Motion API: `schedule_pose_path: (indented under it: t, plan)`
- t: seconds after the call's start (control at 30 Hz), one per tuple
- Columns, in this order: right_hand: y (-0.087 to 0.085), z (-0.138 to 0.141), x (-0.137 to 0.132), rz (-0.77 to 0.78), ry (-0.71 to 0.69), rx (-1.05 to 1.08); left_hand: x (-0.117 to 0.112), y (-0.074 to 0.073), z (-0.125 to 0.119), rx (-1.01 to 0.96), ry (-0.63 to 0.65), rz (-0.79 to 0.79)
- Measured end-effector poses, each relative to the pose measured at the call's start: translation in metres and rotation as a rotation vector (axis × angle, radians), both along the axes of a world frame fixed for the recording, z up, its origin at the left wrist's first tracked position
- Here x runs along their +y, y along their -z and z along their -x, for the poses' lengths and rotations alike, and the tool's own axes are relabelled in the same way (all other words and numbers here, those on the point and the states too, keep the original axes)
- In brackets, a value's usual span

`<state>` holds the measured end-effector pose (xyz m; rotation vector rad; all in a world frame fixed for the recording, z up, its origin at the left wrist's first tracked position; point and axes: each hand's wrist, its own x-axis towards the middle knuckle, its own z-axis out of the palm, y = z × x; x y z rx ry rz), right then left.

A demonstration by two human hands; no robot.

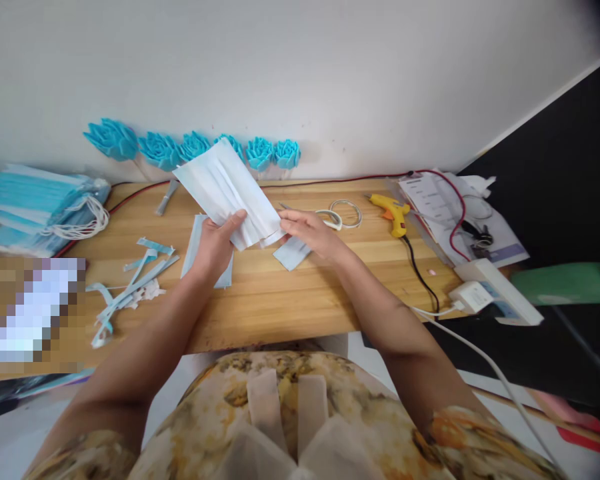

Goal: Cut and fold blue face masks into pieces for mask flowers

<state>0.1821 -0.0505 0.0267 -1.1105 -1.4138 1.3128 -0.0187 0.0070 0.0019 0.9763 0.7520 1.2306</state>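
My left hand point(215, 247) grips a pale face mask point(230, 193) by its lower left part, thumb on top, and holds it tilted above the table. At the mask's lower right corner, the fingers of my right hand point(310, 233) close on the edge, where layers look slightly parted. Beneath my left hand lies another pale blue mask piece point(193, 245), partly covered. A smaller folded piece point(293, 256) rests under my right hand. Just beyond that hand are white-handled scissors point(334, 220), partly hidden, and a ring of tape point(360, 215).
Blue flowers point(113, 139) line the wall. Stacked masks point(30, 200) with white cord sit left, near cut strips point(130, 287) and a blurred-out phone-like object point(35, 310). At right are a yellow glue gun point(391, 212), papers point(430, 200) and a power strip point(500, 290) with cables.
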Motion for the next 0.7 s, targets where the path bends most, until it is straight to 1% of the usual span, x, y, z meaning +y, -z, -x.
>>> schedule_pose_path:
  t: [0.13,0.27,0.37,0.47,0.6,0.7]
  plan:
    - [0.0,0.0,-0.001,-0.061,0.042,-0.017,-0.005,0.0,-0.001,0.052,0.089,0.043]
    - [0.007,0.002,0.002,0.004,0.047,-0.013,-0.009,-0.001,-0.001,0.098,0.164,0.027]
    - [0.011,0.004,0.003,-0.006,0.063,-0.011,-0.01,-0.001,0.0,0.179,0.192,0.022]
    - [0.014,0.005,0.005,-0.018,0.126,0.036,-0.011,0.001,0.001,0.263,0.234,0.026]
    - [0.012,0.003,0.005,-0.002,0.193,0.1,-0.01,0.005,0.002,0.266,0.22,0.011]
    - [0.01,0.003,0.005,0.033,0.18,0.113,-0.009,0.006,0.002,0.26,0.221,0.024]
